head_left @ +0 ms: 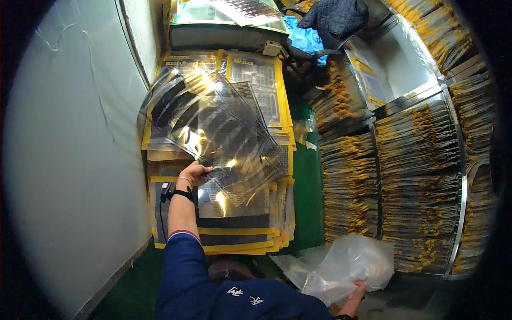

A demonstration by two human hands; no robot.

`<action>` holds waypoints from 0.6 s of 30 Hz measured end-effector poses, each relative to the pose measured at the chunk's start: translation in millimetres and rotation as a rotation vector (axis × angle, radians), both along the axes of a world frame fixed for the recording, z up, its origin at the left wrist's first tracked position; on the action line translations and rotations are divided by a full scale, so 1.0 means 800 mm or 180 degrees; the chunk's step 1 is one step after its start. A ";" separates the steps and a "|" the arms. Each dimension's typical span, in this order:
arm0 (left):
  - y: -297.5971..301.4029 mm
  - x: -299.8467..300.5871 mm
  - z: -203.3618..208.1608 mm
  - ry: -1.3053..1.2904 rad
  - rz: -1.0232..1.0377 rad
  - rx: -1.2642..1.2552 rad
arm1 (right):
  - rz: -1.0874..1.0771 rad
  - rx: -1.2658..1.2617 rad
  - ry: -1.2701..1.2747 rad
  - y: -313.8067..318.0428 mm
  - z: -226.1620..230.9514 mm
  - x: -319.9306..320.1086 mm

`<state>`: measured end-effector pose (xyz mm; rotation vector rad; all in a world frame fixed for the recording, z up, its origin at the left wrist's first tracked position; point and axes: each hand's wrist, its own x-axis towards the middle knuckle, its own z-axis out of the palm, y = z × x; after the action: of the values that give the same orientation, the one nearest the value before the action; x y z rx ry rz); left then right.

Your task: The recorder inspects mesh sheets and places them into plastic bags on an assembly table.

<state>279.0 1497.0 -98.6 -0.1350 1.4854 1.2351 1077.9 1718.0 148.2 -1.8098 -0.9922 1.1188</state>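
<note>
My left hand reaches forward, its fingers closed on the near edge of some glossy, see-through dark film sheets. The sheets are curved and tilted, and light glares off them. Below them lie piles of yellow-edged film sheets, printed with dark patterns. Down at the lower right, my right hand is closed on a crumpled clear plastic bag. The bag spreads out to the left of that hand and above it. How many film sheets are in my left hand I cannot tell.
Racks packed with yellow-edged sheets line the right side. A pale wall or panel stands at left. At the back is a light table with film strips, beside a chair holding a dark jacket and blue plastic. The floor is green.
</note>
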 end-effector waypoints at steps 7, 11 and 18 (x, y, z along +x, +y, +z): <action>0.011 -0.039 -0.020 0.1117 0.0226 -0.0522 | 0.0045 -0.0138 0.0034 0.006 0.001 -0.016; 0.004 -0.067 -0.056 0.2655 -0.0573 -0.1794 | -0.0166 -0.0306 0.0131 0.020 -0.010 -0.034; -0.014 -0.061 -0.092 0.1704 -0.0156 -0.1137 | -0.0014 -0.0364 0.0288 0.023 -0.004 -0.075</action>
<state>229.8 1485.7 -172.4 -0.0012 2.1564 0.9961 1018.0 1736.7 145.0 -1.8326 -0.8867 1.2660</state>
